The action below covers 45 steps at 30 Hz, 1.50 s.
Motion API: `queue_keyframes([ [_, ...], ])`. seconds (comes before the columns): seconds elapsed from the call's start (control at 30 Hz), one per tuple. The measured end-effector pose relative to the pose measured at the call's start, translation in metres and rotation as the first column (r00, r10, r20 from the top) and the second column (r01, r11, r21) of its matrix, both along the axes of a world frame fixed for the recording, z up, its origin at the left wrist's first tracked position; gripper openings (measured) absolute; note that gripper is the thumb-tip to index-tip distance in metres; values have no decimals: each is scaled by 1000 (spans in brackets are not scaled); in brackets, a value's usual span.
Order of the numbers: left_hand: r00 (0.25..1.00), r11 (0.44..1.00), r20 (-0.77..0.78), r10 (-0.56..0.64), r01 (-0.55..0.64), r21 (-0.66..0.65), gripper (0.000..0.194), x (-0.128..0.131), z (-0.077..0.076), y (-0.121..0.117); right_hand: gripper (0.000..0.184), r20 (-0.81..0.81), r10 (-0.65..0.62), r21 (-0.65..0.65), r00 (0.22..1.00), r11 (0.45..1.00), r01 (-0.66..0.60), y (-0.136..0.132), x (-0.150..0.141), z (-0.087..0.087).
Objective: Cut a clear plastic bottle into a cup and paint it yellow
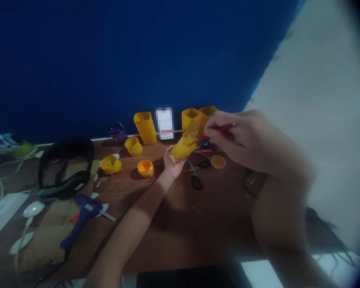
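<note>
My left hand (174, 165) is closed around a clear plastic cup (183, 147) that is partly coated in yellow paint and tilted toward the right. In my right hand (240, 136) is a thin red paintbrush (202, 139), its tip at the cup's painted part. Whether the tip is inside or against the outside of the cup I cannot tell. Left of my left hand stands an open jar of orange-yellow paint (145, 169). Its round lid (218, 161) lies to the right, near black-handled scissors (195, 174).
Yellow containers (145, 128) stand along the blue wall, beside a bright phone screen (165, 122). Smaller yellow cups (111, 164) are at the left. A blue glue gun (85, 214) lies on cardboard (48, 236), near a black headband-like object (66, 168) and white plastic spoons (33, 209).
</note>
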State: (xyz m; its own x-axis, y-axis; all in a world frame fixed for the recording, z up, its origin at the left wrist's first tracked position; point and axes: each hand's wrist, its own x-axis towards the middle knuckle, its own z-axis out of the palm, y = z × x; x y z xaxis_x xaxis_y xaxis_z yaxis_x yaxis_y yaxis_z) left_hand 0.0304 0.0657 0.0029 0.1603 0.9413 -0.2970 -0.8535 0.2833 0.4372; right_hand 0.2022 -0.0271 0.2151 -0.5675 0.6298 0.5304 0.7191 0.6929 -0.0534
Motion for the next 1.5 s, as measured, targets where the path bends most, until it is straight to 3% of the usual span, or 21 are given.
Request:
queue_keyframes([
  [0.1, 1000, 1000, 3, 2, -2, 7, 25, 1, 0, -1, 20, -30, -39, -76, 999, 996, 37, 8, 5, -1],
  [0.27, 1000, 1000, 24, -8, 8, 8, 20, 1, 3, -2, 14, -159, -134, 100, 978, 984, 151, -16, 14, 6],
  [0.37, 999, 1000, 28, -18, 18, -12, 23, -1, 4, -1, 16, -191, -184, 129, 964, 969, 210, -35, 13, 11],
  [0.47, 999, 1000, 28, -20, 20, -1, 25, -2, 2, 0, 16, -167, -136, 99, 977, 983, 154, -36, 8, 10],
  [0.6, 1000, 1000, 25, -4, 4, 9, 26, -2, -1, 0, 20, -54, -62, 37, 997, 997, 64, -10, -2, 1],
  [0.73, 1000, 1000, 23, -5, 5, 5, 25, -1, -1, 0, 21, -6, -57, -66, 998, 996, 57, 9, -7, -7],
  [0.9, 999, 1000, 30, -12, 11, 16, 24, -1, 1, -1, 20, -90, -137, 107, 986, 983, 147, -12, 0, 0],
  [1.0, 999, 1000, 34, 2, -1, -11, 23, -1, 0, 0, 17, -134, -172, 147, 976, 970, 191, -30, 4, 7],
  [1.1, 999, 1000, 37, -5, 6, -18, 25, -2, -1, 2, 18, -143, -154, 108, 978, 980, 170, -35, 2, 9],
  [1.23, 996, 997, 63, -65, 62, 49, 27, -4, -1, 1, 21, -102, -47, 70, 994, 996, 54, -21, -5, 4],
  [1.4, 984, 986, 67, -164, 162, 32, 38, -5, -2, 1, 23, 2, -4, -148, 1000, 989, 5, 2, -10, -1],
  [1.5, 981, 983, 57, -184, 184, 4, 41, -4, -2, 1, 24, -19, -11, -72, 1000, 997, 10, -2, -10, -1],
])
